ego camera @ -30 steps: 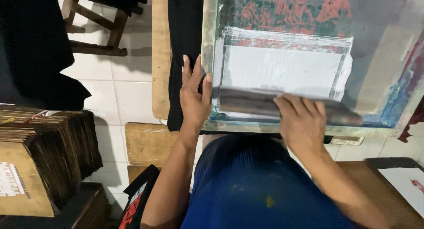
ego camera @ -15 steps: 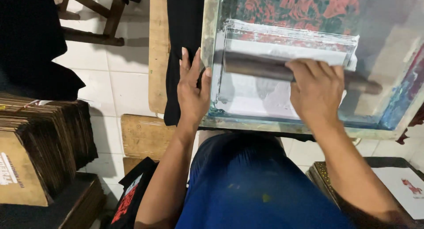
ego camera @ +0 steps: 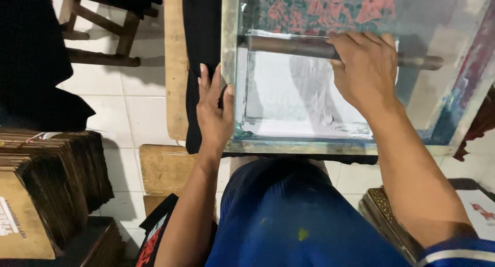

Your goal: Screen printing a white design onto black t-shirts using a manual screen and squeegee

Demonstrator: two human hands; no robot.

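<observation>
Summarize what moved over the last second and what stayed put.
The right hand, gripping the long wooden-handled squeegee, pushed it away from the person, from the near edge of the framed printing screen toward its far end, spreading white ink. No grip was taken or released. The left hand stayed flat at the frame's left edge, on the black fabric.

— How does the left hand lie?

— Flat, palm down, fingers straight and together, pressed on the near left corner of the frame, forearm running back to the body.

— And the right hand?

— Farther in over the frame, knuckles up, fingers curled tight around the squeegee, arm stretched out.
</observation>
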